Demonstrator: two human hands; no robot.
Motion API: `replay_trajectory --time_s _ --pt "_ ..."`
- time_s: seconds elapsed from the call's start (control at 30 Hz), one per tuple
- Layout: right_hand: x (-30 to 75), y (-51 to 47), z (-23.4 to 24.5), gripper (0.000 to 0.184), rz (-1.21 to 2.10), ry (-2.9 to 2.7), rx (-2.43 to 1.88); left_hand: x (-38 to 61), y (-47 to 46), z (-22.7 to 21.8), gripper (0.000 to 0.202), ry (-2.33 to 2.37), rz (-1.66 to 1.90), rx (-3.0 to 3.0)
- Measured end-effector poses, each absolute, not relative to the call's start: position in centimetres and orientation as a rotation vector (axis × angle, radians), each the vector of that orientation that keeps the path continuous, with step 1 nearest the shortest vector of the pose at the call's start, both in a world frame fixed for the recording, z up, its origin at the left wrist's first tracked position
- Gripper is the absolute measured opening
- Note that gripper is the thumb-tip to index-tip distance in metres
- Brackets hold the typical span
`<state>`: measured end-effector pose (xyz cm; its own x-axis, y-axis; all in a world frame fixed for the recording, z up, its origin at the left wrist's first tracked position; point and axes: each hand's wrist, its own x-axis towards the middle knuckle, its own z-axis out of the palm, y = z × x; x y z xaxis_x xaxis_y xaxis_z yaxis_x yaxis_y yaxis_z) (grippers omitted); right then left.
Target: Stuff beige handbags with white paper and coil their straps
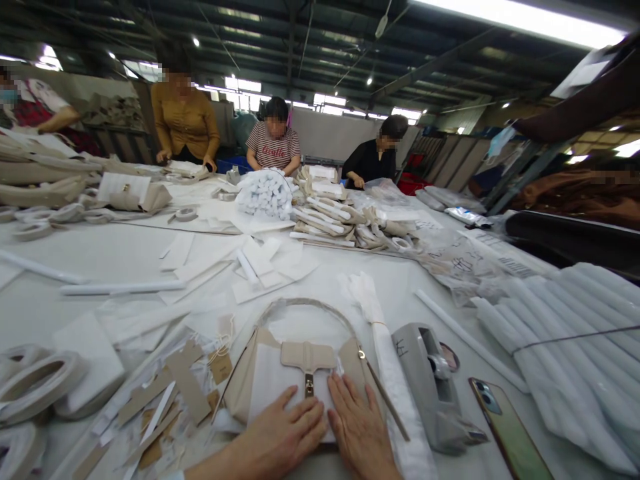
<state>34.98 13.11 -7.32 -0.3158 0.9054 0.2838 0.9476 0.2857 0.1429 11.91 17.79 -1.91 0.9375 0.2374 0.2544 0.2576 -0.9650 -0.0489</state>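
Note:
A beige handbag [265, 340] lies on the table in front of me, its handle wrapped and arched away from me. White sheet [265, 373] covers much of its front, under the flap strap with a gold-coloured clasp [309, 385]. My left hand [287, 430] rests flat on the sheet left of the clasp, fingers stretched out. To the right of the clasp, my right hand [357, 423] lies flat with fingers extended, pressing on the bag's front. Beside it a loose strap end [385, 397] hangs off to the right.
Right of the bag are a grey tape dispenser [430, 387], a phone [507, 427] and bundled white padding rolls [575, 360]. Tags and card strips [187, 380] and tape rolls [40, 380] lie left. Several co-workers [274, 140] work across the table behind stacked bag parts [330, 213].

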Motion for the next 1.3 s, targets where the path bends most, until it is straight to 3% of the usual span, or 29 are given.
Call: replay_trajectory --time_s 0.33,0.47,0.67,0.83,0.97,1.13,1.3 --pt "34.6 12.4 -7.4 0.065 -0.423 -2.361 -1.740 7.1 19.5 -2.7 0.057 -0.803 -0.013 -3.100" --pt "34.5 12.3 -7.0 0.071 -0.388 -2.389 -1.744 5.1 21.0 -2.9 0.075 -0.868 -0.021 -3.236" --pt "34.3 12.2 -6.4 0.073 -0.262 -2.434 -1.764 3.4 23.3 -3.8 0.080 -1.008 -0.042 -3.373" --pt "34.4 12.8 -5.7 0.071 -0.139 -2.475 -1.751 3.6 20.8 -5.5 0.067 -1.306 -0.084 -3.252" --pt "34.9 13.1 -5.3 0.075 -0.138 -2.543 -1.667 3.2 18.0 -6.1 0.070 -1.389 -0.019 -3.164" --pt "35.0 13.1 -5.7 0.072 -0.292 -2.555 -1.601 3.6 17.2 -4.2 0.075 -1.407 0.065 -3.195" --pt "35.1 13.2 -6.0 0.074 -0.367 -2.551 -1.588 5.6 17.9 -1.5 0.056 -1.378 0.078 -3.081"
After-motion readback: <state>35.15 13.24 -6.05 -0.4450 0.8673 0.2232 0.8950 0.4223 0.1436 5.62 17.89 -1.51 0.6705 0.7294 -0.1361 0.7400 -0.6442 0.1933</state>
